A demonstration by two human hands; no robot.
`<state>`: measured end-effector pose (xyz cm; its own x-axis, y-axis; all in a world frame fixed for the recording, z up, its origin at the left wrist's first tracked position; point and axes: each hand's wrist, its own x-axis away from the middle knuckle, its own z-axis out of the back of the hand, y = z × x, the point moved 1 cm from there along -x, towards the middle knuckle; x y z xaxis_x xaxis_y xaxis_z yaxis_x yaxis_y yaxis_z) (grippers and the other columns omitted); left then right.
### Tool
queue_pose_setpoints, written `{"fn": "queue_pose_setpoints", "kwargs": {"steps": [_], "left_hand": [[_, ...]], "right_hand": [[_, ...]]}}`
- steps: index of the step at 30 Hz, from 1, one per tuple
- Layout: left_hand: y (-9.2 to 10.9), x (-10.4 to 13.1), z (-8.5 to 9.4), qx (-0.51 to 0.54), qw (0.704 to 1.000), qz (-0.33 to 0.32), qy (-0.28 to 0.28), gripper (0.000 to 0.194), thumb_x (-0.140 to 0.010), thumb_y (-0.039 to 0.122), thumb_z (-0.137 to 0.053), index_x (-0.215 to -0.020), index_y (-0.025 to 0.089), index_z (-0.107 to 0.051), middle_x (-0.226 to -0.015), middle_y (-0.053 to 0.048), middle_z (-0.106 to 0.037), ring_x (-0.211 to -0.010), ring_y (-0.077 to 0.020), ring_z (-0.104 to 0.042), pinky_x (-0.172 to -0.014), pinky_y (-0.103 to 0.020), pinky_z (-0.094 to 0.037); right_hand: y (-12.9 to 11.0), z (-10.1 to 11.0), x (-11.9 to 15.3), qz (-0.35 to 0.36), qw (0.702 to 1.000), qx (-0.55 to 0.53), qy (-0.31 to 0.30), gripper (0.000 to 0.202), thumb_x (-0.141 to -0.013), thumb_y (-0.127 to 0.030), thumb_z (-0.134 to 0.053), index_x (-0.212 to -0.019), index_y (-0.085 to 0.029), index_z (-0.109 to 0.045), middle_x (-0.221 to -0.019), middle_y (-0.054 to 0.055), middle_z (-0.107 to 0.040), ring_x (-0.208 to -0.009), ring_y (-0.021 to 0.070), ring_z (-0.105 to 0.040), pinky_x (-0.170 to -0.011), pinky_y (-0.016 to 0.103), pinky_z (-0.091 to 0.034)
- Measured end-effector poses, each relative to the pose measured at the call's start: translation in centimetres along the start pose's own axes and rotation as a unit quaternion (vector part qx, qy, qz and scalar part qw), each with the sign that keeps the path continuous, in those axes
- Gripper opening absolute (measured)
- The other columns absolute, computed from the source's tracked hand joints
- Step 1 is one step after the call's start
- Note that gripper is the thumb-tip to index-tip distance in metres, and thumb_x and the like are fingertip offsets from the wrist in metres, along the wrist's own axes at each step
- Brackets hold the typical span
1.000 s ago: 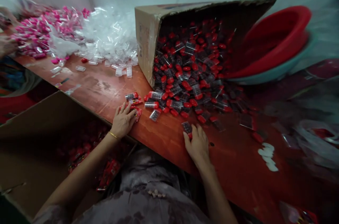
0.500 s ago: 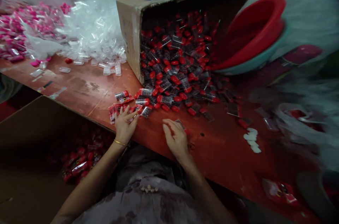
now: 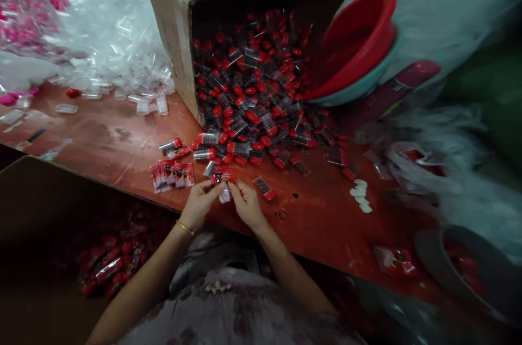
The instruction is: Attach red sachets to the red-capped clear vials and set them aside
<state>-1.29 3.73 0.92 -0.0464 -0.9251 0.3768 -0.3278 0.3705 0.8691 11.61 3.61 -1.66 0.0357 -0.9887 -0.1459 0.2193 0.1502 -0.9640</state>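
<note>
Between my two hands is a small red printed packet [image 3: 225, 175] with a clear lower end. My left hand [image 3: 199, 201] pinches its left side, and my right hand [image 3: 247, 204] pinches the right. Just left of them lies a fanned stack of similar red packets [image 3: 163, 175] on the table. Behind that stack, a clear tube with a red cap [image 3: 170, 145] rests by another packet. A capped clear container [image 3: 264, 189] with dark contents lies to the right of my right hand. The packet's lower part is partly covered by my fingers.
A cardboard box [image 3: 173, 35] on its side spills many red-capped clear containers [image 3: 253, 116]. Stacked red and teal basins [image 3: 387, 13] lean at its right. Clear plastic pieces [image 3: 122, 45] are heaped at left. White discs [image 3: 360, 195] lie right. Below the table edge, an open carton holds red packets [image 3: 110, 263].
My left hand has left the stack and now holds one packet together with my right hand, which has moved in toward it. The camera view has shifted to the right.
</note>
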Motion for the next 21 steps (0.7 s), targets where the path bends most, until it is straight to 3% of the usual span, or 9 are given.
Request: {"fn": "queue_pose_setpoints", "kwargs": {"steps": [3,5,12,14,17,19,21], "left_hand": [[-0.5,-0.2,-0.1,-0.006,1.000,0.013,-0.004,0.036,-0.046,0.036,-0.082,-0.072,0.013,-0.072,-0.067,-0.004,-0.070,-0.054,-0.0102,-0.057,-0.054,-0.021,-0.047],[-1.1,-0.6,-0.1,-0.032,0.999,-0.018,0.005,0.033,-0.047,0.035,-0.082,-0.069,0.012,-0.072,-0.064,-0.003,-0.069,-0.055,-0.0103,-0.057,-0.056,-0.022,-0.046],[-2.1,-2.5,1.0,-0.219,0.966,-0.125,0.062,0.032,-0.060,0.042,-0.073,-0.074,0.014,-0.072,-0.067,-0.004,-0.071,-0.058,-0.0158,-0.059,-0.058,-0.026,-0.045],[-1.4,-2.9,1.8,-0.341,0.919,-0.174,0.096,0.033,-0.067,0.046,-0.066,-0.077,0.016,-0.072,-0.070,-0.007,-0.071,-0.064,-0.0196,-0.061,-0.064,-0.030,-0.046],[0.2,-3.7,2.9,-0.536,0.788,-0.261,0.156,0.042,-0.075,0.045,-0.058,-0.102,0.015,-0.068,-0.100,-0.015,-0.069,-0.091,-0.0297,-0.061,-0.083,-0.041,-0.042],[1.1,-4.3,3.4,-0.611,0.710,-0.293,0.193,0.057,-0.077,0.043,-0.055,-0.125,0.011,-0.053,-0.130,-0.021,-0.051,-0.114,-0.0370,-0.049,-0.096,-0.049,-0.032],[1.8,-4.6,3.5,-0.636,0.670,-0.307,0.228,0.068,-0.078,0.043,-0.053,-0.134,0.006,-0.039,-0.144,-0.024,-0.031,-0.128,-0.0405,-0.033,-0.103,-0.055,-0.020]], "right_hand": [[0.3,0.6,0.5,0.016,0.999,0.046,-0.020,0.033,-0.087,-0.039,-0.040,-0.061,-0.020,-0.047,-0.056,-0.004,-0.043,-0.053,0.0107,-0.041,-0.052,0.022,-0.033],[0.5,0.6,0.6,0.007,0.998,0.066,-0.019,0.032,-0.088,-0.038,-0.039,-0.063,-0.020,-0.049,-0.057,-0.003,-0.046,-0.054,0.0113,-0.043,-0.052,0.023,-0.033],[1.3,1.3,-0.4,0.000,0.989,0.124,0.079,0.035,-0.088,-0.038,-0.040,-0.058,-0.021,-0.046,-0.053,-0.003,-0.048,-0.054,0.0115,-0.045,-0.053,0.023,-0.033],[1.7,2.0,-0.8,-0.015,0.991,0.106,0.087,0.037,-0.087,-0.041,-0.040,-0.057,-0.021,-0.043,-0.049,-0.005,-0.043,-0.049,0.0104,-0.042,-0.050,0.023,-0.031],[2.1,2.7,-0.8,-0.024,0.992,0.088,0.086,0.040,-0.087,-0.044,-0.041,-0.054,-0.021,-0.040,-0.047,-0.006,-0.039,-0.046,0.0094,-0.038,-0.048,0.022,-0.029],[2.1,2.7,-0.5,-0.017,0.992,0.092,0.088,0.040,-0.087,-0.044,-0.040,-0.054,-0.021,-0.039,-0.048,-0.005,-0.039,-0.048,0.0094,-0.038,-0.048,0.022,-0.029],[2.0,2.5,-0.2,-0.012,0.991,0.093,0.096,0.040,-0.087,-0.042,-0.039,-0.054,-0.021,-0.040,-0.050,-0.005,-0.040,-0.049,0.0098,-0.039,-0.049,0.023,-0.029]]}}
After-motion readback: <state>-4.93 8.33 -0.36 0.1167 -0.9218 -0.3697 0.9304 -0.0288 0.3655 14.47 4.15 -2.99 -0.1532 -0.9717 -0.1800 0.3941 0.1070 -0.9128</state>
